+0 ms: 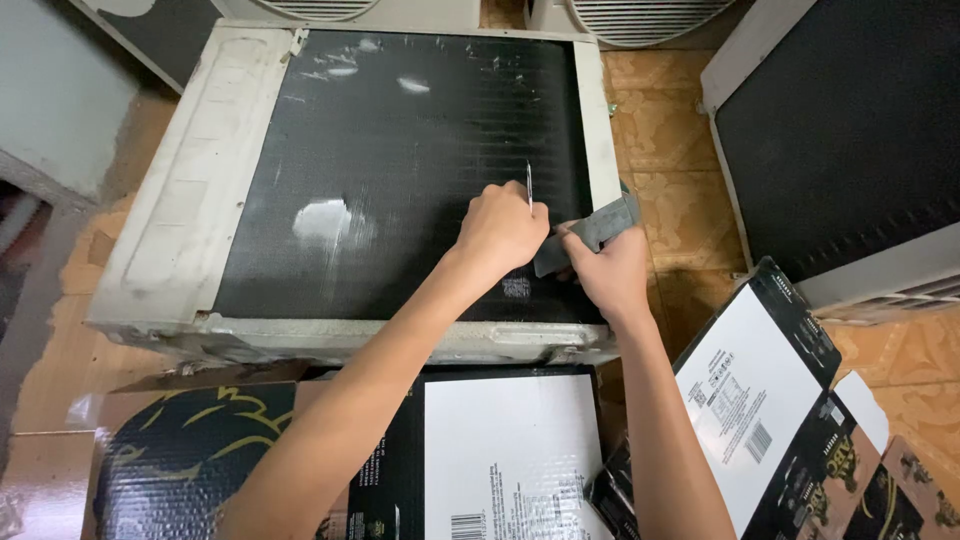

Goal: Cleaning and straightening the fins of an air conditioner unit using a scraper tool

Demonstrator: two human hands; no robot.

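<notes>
An air conditioner unit (180, 200) lies on the floor with its black finned coil face (400, 150) up. My left hand (500, 232) is closed around a thin metal tool (529, 188) whose tip stands up over the fins near the coil's right side. Just to its right, my right hand (608, 272) grips a flat grey comb-like piece (592, 232) that rests on the fins at the coil's lower right. White patches (325, 220) mark the coil surface.
A second unit with a dark coil (850, 140) stands at the right. Flattened black and white cardboard boxes (500, 450) lie under my arms, with more cardboard (760, 390) at the right. Fan grilles (640, 15) show at the top. The floor is orange tile (670, 130).
</notes>
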